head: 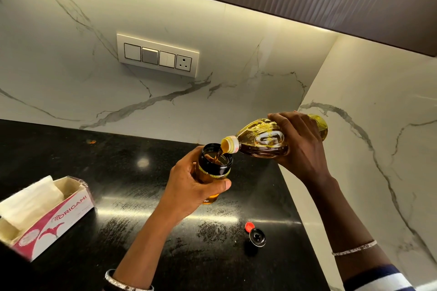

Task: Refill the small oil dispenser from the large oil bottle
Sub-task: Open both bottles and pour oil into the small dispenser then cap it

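Small oil dispenser (214,165), probably slick glass, is held above the counter (94,160) by the left hand (191,186), fingers wrapped round its body, while the right hand (300,146) grips the heavier large oil bottle (262,139) mid-body

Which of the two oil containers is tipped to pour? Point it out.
The large oil bottle, gripped by the right hand: clear plastic, tipped nearly sideways, oil running from its mouth. The small oil dispenser in the left hand is upright.
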